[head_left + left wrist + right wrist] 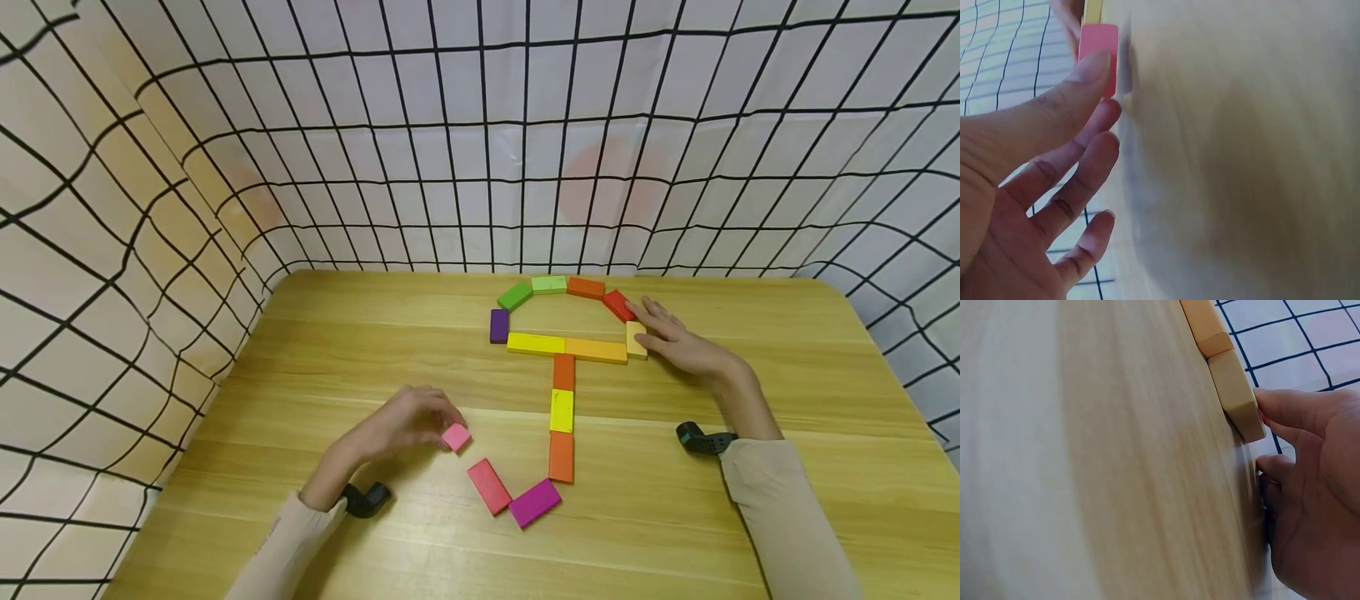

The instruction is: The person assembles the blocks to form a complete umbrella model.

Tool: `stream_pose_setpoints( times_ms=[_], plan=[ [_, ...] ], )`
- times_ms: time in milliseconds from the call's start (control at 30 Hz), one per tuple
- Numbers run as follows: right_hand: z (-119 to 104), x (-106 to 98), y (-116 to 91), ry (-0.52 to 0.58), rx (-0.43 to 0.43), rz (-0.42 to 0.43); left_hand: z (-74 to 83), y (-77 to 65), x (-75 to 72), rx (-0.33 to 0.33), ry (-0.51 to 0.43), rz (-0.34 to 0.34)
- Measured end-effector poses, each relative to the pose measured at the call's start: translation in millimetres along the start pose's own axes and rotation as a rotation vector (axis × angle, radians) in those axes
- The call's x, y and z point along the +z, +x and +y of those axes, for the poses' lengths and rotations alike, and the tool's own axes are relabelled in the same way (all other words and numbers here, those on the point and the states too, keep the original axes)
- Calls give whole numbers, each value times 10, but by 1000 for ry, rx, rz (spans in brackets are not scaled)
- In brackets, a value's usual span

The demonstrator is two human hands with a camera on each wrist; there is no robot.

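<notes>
Between thumb and fingertips my left hand (408, 422) pinches a pink block (457, 437) at the left of the figure; in the left wrist view the thumb lies over the pink block (1099, 40). My right hand (678, 340) reaches over the figure's right end with fingers extended. Its thumb touches the pale yellow block (636, 341), and its fingertips are by the red block (619, 305). In the right wrist view the thumb meets the side of that pale block (1235, 394), beside an orange block (1207, 325).
Coloured blocks form an umbrella-like outline: a green block (515, 295), a purple block (498, 326) and a long yellow block (536, 343) above a stem with an orange block (561, 457). A magenta block (535, 503) and coral block (489, 487) make its hook. Black netting (487, 125) surrounds the wooden table (360, 333).
</notes>
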State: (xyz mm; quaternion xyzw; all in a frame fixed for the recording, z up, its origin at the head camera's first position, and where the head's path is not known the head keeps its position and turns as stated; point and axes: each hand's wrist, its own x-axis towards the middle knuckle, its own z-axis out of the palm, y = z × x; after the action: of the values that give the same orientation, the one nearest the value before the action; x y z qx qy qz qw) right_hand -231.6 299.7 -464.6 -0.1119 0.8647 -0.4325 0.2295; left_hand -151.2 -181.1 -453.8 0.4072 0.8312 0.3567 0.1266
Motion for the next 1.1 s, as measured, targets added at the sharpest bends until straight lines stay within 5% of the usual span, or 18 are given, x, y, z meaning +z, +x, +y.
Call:
stream_pose_setpoints(
  times_ms=[433,1100],
  plan=[
    [-3,-4,-5,3,3,2,112,70,108,-47,96,-59],
    [-2,-7,-16,-29,-15,5,197,77,170,-15,116,-76]
  ],
)
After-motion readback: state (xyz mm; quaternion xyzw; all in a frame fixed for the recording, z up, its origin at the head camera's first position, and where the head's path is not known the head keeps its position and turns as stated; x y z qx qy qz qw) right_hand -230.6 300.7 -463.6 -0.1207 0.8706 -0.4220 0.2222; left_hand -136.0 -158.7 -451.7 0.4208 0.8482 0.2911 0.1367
